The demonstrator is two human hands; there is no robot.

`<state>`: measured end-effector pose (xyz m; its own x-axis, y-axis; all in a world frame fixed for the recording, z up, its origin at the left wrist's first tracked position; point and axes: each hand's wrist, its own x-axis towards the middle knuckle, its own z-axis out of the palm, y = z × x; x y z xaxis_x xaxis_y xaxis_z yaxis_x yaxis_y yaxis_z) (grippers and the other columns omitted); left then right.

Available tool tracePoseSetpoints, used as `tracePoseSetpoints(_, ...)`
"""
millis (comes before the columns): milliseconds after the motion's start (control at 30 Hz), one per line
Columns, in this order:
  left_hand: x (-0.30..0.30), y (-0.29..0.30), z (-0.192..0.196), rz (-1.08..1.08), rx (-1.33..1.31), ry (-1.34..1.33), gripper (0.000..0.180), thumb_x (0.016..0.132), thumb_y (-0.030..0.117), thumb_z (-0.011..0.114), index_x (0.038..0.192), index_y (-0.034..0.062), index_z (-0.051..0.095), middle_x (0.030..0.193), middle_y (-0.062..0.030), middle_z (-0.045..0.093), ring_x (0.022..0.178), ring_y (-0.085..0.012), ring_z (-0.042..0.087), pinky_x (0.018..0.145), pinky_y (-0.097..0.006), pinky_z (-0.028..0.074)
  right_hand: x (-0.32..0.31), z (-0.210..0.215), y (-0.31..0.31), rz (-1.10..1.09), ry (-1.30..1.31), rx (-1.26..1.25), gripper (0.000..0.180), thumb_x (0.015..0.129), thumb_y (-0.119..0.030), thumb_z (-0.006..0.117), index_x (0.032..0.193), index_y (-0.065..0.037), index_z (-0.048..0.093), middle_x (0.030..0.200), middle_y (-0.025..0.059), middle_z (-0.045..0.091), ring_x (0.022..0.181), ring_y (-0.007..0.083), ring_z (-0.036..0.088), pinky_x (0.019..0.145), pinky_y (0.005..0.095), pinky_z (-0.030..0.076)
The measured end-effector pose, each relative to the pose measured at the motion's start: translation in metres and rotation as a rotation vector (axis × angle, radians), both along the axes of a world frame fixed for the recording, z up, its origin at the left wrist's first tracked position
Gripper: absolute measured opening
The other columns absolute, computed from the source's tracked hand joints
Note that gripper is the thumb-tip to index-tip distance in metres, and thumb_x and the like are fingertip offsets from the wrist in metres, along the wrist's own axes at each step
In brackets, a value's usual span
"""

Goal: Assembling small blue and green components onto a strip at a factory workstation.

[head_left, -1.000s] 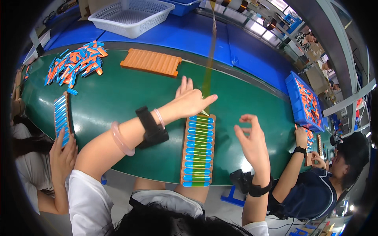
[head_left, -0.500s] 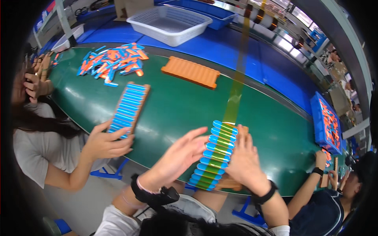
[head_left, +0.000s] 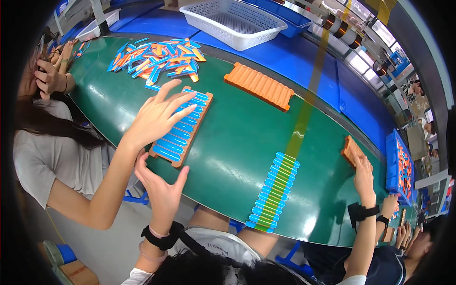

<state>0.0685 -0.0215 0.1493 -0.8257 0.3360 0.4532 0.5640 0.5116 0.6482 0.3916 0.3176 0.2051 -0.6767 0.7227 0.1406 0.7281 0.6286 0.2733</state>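
Observation:
My right hand [head_left: 363,178] grips a small orange ribbed tray [head_left: 350,151] at the right of the green table, holding it by its near end. My left hand [head_left: 161,194] is open, thumb and fingers spread, close to the near end of another ribbed tray [head_left: 175,160] whose grooves hold a row of blue pieces [head_left: 178,133]. Contact there cannot be made out. Between my hands lies a strip of blue rounded pieces [head_left: 261,203], side by side under a band of yellow see-through tape [head_left: 300,128]. That tape runs up to the far side.
A co-worker's hand [head_left: 159,116] reaches over the filled tray from the left. Beyond lie a loose pile of blue and orange pieces [head_left: 159,59], an unfilled ribbed tray [head_left: 259,85] and a white basket [head_left: 237,40]. Tape rolls [head_left: 339,28] hang at the back; a blue bin [head_left: 392,156] stands right.
My right hand has carried the ribbed tray from beside the taped strip to the far right. My left hand has left the strip and moved left, near the filled tray. The co-worker's hand has shifted up over it.

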Motion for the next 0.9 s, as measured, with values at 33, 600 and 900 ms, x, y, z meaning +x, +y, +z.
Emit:
tracePoseSetpoints(33, -0.004, 0.0, -0.002, 0.024, -0.005, -0.031, 0.076, 0.065, 0.017, 0.072, 0.121, -0.0038, 0.024, 0.123, -0.0209, 0.032, 0.115, -0.0322, 0.029, 0.096, -0.04, 0.022, 0.004, -0.007, 0.008, -0.002, -0.039, 0.123, 0.061, 0.068, 0.008, 0.046, 0.125, -0.012, 0.038, 0.109, 0.0164, 0.045, 0.103, 0.034, 0.044, 0.085, 0.0393, 0.039)
tracePoseSetpoints(600, 0.002, 0.006, 0.008, -0.073, -0.005, -0.029, 0.079, 0.059, 0.012, 0.073, 0.119, -0.0054, 0.024, 0.113, -0.0199, 0.035, 0.105, -0.0329, 0.034, 0.09, -0.041, 0.029, -0.151, 0.009, -0.097, -0.002, 0.357, -0.811, 0.035, 0.079, -0.032, 0.058, 0.081, 0.002, 0.052, 0.08, 0.0118, 0.052, 0.077, 0.0238, 0.052, 0.07, 0.0322, 0.041)
tracePoseSetpoints(900, 0.076, 0.016, 0.022, -0.433, -0.132, -0.028, 0.099, 0.054, 0.021, 0.076, 0.128, -0.0094, 0.018, 0.114, -0.021, 0.04, 0.097, -0.0326, 0.037, 0.085, -0.041, 0.031, -0.109, 0.038, -0.126, 0.0, 1.503, -1.586, 0.015, 0.085, -0.013, 0.05, 0.084, 0.0, 0.056, 0.082, 0.0047, 0.058, 0.075, 0.009, 0.052, 0.069, 0.0241, 0.042)
